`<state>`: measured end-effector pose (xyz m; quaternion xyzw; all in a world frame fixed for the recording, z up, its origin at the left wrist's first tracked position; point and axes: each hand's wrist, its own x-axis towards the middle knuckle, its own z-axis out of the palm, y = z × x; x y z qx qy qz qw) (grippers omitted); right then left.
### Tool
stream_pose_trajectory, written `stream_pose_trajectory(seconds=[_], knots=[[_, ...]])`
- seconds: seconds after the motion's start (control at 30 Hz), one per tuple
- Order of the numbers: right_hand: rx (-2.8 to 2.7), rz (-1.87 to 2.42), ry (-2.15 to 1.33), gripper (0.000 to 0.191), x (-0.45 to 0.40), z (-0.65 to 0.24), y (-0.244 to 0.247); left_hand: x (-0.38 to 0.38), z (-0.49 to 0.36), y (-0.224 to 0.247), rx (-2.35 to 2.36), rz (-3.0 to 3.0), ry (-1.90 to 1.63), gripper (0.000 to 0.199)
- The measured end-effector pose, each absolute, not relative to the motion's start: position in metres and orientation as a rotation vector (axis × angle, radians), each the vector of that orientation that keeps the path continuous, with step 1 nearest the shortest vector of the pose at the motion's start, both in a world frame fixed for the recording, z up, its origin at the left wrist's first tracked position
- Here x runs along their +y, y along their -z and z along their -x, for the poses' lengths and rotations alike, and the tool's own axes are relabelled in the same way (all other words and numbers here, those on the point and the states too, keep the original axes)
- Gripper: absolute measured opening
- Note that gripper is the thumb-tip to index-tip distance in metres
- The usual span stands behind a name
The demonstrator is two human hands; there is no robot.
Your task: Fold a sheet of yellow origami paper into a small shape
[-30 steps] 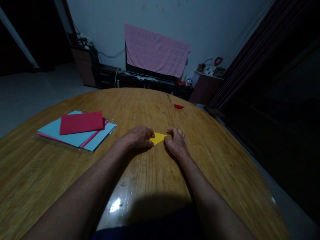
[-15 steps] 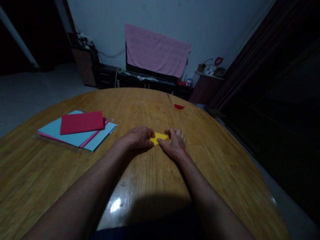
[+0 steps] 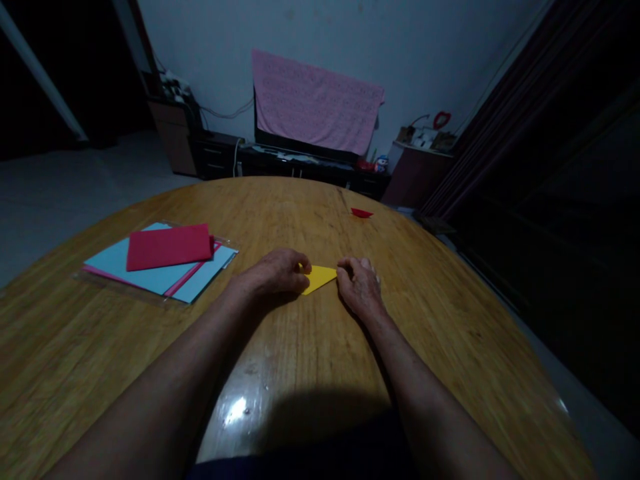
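Observation:
A small folded piece of yellow paper (image 3: 319,277) lies on the wooden table between my hands, its right end tapering to a point. My left hand (image 3: 283,270) grips its left end with thumb and fingers, which hide that side. At the pointed right tip, my right hand (image 3: 359,283) pinches the paper between thumb and forefinger, the other fingers curled.
On the left of the round table (image 3: 425,347) lies a clear packet of light blue and pink paper (image 3: 107,257), topped by a folded red paper (image 3: 170,247). A small red folded paper (image 3: 361,213) sits near the far edge. Beyond stands a cloth-covered screen (image 3: 320,100).
My right hand has slid rightward along the yellow paper to its tip, its thumb leaving the middle, so more paper shows. My left hand stays at the left end.

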<state>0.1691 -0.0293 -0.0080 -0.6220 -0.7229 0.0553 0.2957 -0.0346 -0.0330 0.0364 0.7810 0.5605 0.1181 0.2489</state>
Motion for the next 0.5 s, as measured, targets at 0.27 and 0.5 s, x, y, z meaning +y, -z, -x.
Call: stream_pose_trajectory(seconds=[0.27,0.5], knots=[[-1.994,1.602,-0.039,0.031,-0.0297,-0.1662,0.0114,-0.0247,0.043,-0.0298,1.845,-2.238,-0.458,0.033],[-2.032,1.553,0.011,0.034,-0.0239,-0.1691,0.0134,-0.0258,0.043,-0.0322,1.698,-2.301,-0.269,0.033]])
